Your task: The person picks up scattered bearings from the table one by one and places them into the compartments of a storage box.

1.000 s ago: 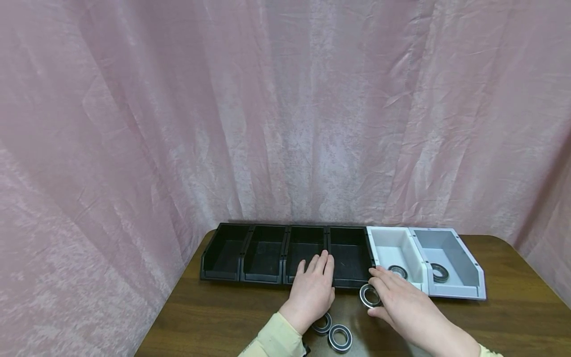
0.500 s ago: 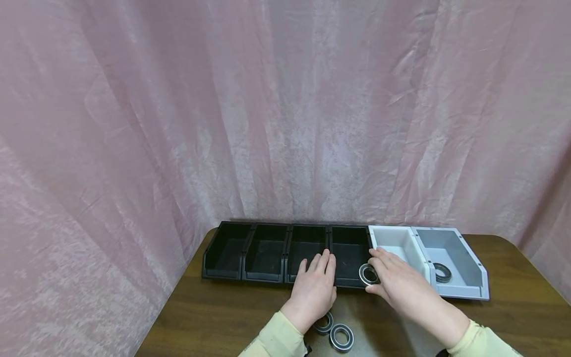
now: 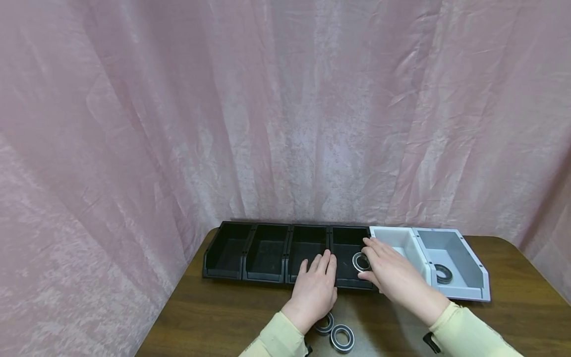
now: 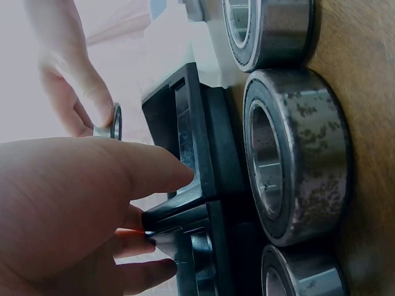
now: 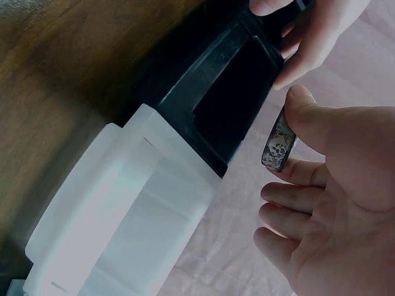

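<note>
My right hand (image 3: pixel 397 270) pinches a metal ball bearing (image 3: pixel 355 263) between thumb and fingers, over the rightmost black bin (image 3: pixel 341 282). In the right wrist view the held bearing (image 5: pixel 279 147) shows edge-on, its outer face speckled, with the other fingers spread below it. My left hand (image 3: pixel 312 295) lies at the front edges of the two right-hand black bins, fingers extended and holding nothing. Beneath the left wrist, a bearing (image 3: pixel 342 349) and a partly hidden bearing (image 3: pixel 330 321) sit on the table. Close up, the left wrist view shows a bearing (image 4: pixel 311 154) with dark spots, between two others.
A row of joined black bins (image 3: pixel 263 277) stands along the back of the wooden table (image 3: pixel 187 317). To its right come a white bin (image 3: pixel 392 229) and a light grey bin (image 3: pixel 468 293), which holds a bearing (image 3: pixel 447 279). A pink curtain (image 3: pixel 285 124) hangs behind.
My right hand has carried the bearing forward and slightly left, from in front of the bins to over the rightmost black bin. My left hand has stayed nearly still.
</note>
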Demonstrator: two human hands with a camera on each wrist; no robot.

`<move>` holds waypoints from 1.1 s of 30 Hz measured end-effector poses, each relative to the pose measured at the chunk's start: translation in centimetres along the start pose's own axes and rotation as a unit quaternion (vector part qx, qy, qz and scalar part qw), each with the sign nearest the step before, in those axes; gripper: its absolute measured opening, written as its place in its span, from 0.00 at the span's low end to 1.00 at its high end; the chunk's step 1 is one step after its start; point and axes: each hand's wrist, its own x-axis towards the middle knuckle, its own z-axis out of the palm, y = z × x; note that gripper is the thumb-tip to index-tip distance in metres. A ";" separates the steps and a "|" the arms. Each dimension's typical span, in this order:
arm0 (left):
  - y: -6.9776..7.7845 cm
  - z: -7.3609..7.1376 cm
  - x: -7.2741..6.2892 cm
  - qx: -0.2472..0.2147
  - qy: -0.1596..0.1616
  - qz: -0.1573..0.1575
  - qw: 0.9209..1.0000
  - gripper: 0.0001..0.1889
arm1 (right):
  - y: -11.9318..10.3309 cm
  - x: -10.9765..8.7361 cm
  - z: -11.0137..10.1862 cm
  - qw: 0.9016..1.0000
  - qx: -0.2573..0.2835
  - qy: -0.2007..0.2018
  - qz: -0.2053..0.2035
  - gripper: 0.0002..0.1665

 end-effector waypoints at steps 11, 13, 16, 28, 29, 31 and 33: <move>-0.1 -0.1 -0.2 0.005 0.010 0.005 1.000 0.39 | 0.1 2.0 1.5 1.000 0.011 -0.014 0.025 0.31; -0.1 -0.1 -0.2 0.006 0.013 0.006 1.000 0.39 | 0.2 2.4 1.6 1.000 0.006 -0.011 0.020 0.31; -0.1 -0.1 -0.2 0.004 0.013 0.007 1.000 0.39 | 0.1 2.8 1.7 1.000 0.005 -0.016 0.024 0.31; 0.0 -0.1 -0.2 0.000 0.010 0.009 1.000 0.40 | 0.2 4.0 2.2 0.997 0.002 -0.055 0.048 0.30; 0.0 -0.1 -0.2 0.000 0.008 0.009 1.000 0.40 | 0.3 4.0 2.3 0.997 0.001 -0.059 0.048 0.30; 0.0 -0.2 -0.2 -0.001 0.007 0.009 1.000 0.40 | 0.3 4.2 2.3 0.996 0.000 -0.069 0.052 0.30; 0.0 -0.2 -0.2 -0.002 0.005 0.009 1.000 0.40 | 0.3 4.4 2.3 0.995 0.001 -0.079 0.056 0.31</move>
